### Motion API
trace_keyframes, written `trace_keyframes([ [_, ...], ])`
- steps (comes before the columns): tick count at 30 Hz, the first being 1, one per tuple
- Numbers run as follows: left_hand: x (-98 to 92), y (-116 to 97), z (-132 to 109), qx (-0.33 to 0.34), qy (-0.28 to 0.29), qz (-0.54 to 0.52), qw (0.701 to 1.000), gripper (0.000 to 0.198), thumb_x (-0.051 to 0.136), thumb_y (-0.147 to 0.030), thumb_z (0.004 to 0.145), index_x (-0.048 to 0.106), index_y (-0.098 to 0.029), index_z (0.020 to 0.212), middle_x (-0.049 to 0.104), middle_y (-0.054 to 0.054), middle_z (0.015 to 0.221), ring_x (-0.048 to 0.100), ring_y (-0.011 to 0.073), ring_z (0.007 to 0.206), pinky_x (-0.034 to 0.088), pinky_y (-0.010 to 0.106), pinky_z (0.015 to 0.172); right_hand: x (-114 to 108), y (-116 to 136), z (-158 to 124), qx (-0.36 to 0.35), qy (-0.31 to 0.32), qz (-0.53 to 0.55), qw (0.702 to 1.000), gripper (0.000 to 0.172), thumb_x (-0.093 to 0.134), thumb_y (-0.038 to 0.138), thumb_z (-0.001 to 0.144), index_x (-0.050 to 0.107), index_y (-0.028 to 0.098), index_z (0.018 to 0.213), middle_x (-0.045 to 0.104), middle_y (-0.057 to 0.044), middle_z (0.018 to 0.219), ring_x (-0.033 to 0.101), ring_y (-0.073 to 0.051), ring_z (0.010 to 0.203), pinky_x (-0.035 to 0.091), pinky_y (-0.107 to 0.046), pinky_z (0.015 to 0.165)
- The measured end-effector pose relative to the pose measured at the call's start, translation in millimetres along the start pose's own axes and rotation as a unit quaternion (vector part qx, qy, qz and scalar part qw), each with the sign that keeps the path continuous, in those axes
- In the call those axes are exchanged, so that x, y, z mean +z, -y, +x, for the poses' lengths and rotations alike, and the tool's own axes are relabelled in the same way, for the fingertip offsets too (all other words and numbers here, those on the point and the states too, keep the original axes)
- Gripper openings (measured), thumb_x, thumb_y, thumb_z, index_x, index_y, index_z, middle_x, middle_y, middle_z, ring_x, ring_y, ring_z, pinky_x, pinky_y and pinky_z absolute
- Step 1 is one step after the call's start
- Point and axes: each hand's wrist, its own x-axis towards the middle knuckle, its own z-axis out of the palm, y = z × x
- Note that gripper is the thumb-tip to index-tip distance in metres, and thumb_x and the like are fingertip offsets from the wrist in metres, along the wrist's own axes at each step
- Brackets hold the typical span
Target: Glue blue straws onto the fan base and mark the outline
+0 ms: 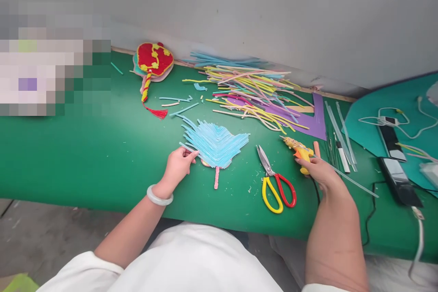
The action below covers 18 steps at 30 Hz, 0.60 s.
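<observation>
In front of me lies a fan-shaped piece (217, 143) covered in light blue pipe cleaners set in a V pattern, with a short pink handle (216, 179) pointing toward me. My left hand (179, 164) is at its lower left edge, thumb and finger pinching a blue pipe cleaner (186, 147). Over on the right, my right hand (321, 172) is wrapped round a yellow hot glue gun (301, 151), whose nozzle points to the left. A long clear glue stick (359, 185) sticks out behind the gun. Between gun and fan rest scissors (272, 180) with red and yellow handles.
Many coloured pipe cleaners (249, 86) are heaped at the back, partly over a purple sheet (320, 116). A red fan with a tassel (154, 60) lies back left. Clear glue sticks (338, 130), a black device (398, 182) and cables are on the right of the green table (102, 159).
</observation>
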Motion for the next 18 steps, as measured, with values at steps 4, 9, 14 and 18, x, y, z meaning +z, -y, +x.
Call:
trace_keyframes([
  [4, -0.4, -3, -3, 0.001, 0.005, -0.011, 1.0, 0.031, 0.066, -0.044, 0.078, 0.053, -0.019, 0.067, 0.064, -0.002, 0.061, 0.045, 0.0075, 0.031, 0.034, 0.024, 0.036, -4, 19, -21, 0.087, 0.08, 0.111, 0.987, 0.026, 0.082, 0.026, 0.063, 0.066, 0.02, 0.083, 0.069, -0.014, 0.111, 0.065, -0.016, 0.069, 0.049, -0.023, 0.047],
  [9, -0.4, -3, -4, 0.002, 0.012, -0.021, 1.0, 0.03, 0.066, -0.043, 0.079, 0.053, -0.019, 0.067, 0.063, -0.003, 0.06, 0.045, 0.0076, 0.031, 0.035, 0.024, 0.037, -1, 47, -65, 0.045, 0.118, 0.173, 0.977, 0.051, 0.088, 0.036, 0.059, 0.066, 0.02, 0.102, 0.069, -0.009, 0.115, 0.059, -0.011, 0.063, 0.049, -0.02, 0.043],
  [14, 0.1, 2, -2, 0.008, 0.019, -0.028, 0.999, 0.03, 0.066, -0.044, 0.08, 0.054, -0.019, 0.068, 0.064, -0.003, 0.061, 0.045, 0.0075, 0.031, 0.035, 0.024, 0.038, 17, 68, -107, 0.017, 0.102, 0.219, 0.97, 0.054, 0.086, 0.049, 0.064, 0.065, 0.022, 0.105, 0.07, -0.007, 0.111, 0.06, -0.012, 0.07, 0.054, -0.022, 0.054],
  [18, 0.1, 5, -1, 0.013, 0.022, -0.033, 0.999, 0.031, 0.066, -0.045, 0.08, 0.053, -0.019, 0.069, 0.064, -0.003, 0.061, 0.046, 0.0075, 0.032, 0.036, 0.024, 0.039, 37, 82, -131, 0.004, 0.094, 0.26, 0.961, 0.041, 0.082, 0.05, 0.071, 0.066, 0.022, 0.097, 0.073, -0.005, 0.099, 0.061, -0.012, 0.074, 0.053, -0.022, 0.058],
])
